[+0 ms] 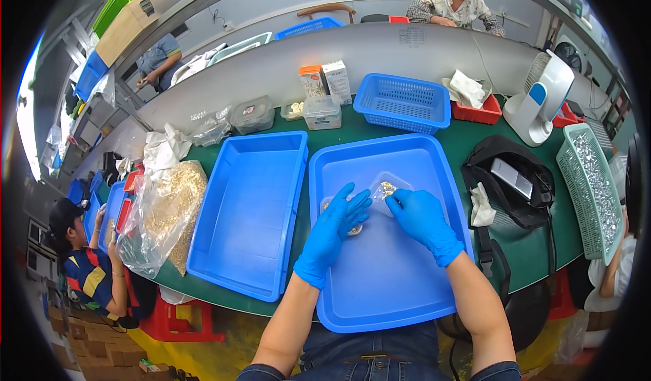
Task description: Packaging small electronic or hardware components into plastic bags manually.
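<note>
Both my hands wear blue gloves over a shallow blue tray (386, 286). My left hand (332, 235) is open, its fingers stretched toward the right, above a small clear container mostly hidden beneath it; a few gold-coloured bits show at its edges. A second clear plastic container (384, 179) sits farther back in the tray, with tiny gold-coloured parts (388, 190) inside. Over its right side, my right hand (426, 225) has thumb and fingers drawn together close to those parts. Whatever is between the fingertips is too small or hidden to make out.
Left of the tray lies another blue tray (247, 211), beside a clear bag of tan granules (178, 208). A blue basket (403, 99) and lidded plastic boxes (322, 113) stand behind. To the right are a black bag (508, 177), a white fan (542, 99) and a green basket of metal parts (590, 191).
</note>
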A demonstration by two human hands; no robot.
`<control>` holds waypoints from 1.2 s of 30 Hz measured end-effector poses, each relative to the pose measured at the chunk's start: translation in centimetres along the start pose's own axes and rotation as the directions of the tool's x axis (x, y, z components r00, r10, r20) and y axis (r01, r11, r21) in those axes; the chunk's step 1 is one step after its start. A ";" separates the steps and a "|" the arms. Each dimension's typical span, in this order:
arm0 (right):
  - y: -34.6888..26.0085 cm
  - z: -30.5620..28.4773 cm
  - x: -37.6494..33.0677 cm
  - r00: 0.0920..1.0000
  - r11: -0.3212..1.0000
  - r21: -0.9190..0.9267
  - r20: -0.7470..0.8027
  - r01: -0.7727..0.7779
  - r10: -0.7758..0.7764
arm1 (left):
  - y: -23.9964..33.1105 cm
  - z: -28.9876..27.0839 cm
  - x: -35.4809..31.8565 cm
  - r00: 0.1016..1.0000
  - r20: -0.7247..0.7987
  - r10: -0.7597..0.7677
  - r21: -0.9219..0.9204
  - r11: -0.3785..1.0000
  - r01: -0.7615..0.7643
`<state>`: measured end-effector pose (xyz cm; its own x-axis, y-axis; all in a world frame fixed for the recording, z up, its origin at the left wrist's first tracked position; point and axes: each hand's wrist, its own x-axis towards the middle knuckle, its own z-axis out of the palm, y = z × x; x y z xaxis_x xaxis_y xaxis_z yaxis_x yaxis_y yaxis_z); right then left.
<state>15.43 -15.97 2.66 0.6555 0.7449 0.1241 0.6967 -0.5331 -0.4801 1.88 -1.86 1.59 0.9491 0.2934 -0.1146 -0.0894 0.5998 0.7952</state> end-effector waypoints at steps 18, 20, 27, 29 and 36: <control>-0.7 0.9 -0.7 0.974 0.996 0.007 0.208 0.085 -0.085 | -2.0 -4.0 -0.6 0.792 0.147 0.593 0.966 -0.259 0.015; -1.5 1.5 -0.4 0.980 0.995 0.006 0.169 0.103 -0.102 | -1.9 -4.2 -0.7 0.796 0.130 0.591 0.980 -0.198 -0.013; -1.6 1.9 0.1 0.993 0.994 0.056 0.056 0.098 -0.101 | -1.6 -4.1 -0.1 0.812 0.099 0.575 0.988 -0.153 -0.013; -2.0 1.1 -0.2 0.997 0.989 0.147 0.067 0.032 -0.042 | -1.6 -4.2 -0.1 0.818 0.097 0.567 0.989 -0.144 -0.018; -2.9 2.3 -1.2 0.965 0.896 0.359 -0.097 0.261 -0.243 | -1.4 -4.2 -0.6 0.762 0.174 0.623 0.979 -0.194 -0.065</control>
<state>11.91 -14.40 1.93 0.4920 0.8094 0.3206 0.6909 -0.1389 -0.7095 0.22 0.23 -1.98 0.7202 0.4682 0.5119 0.2516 -0.8640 0.4362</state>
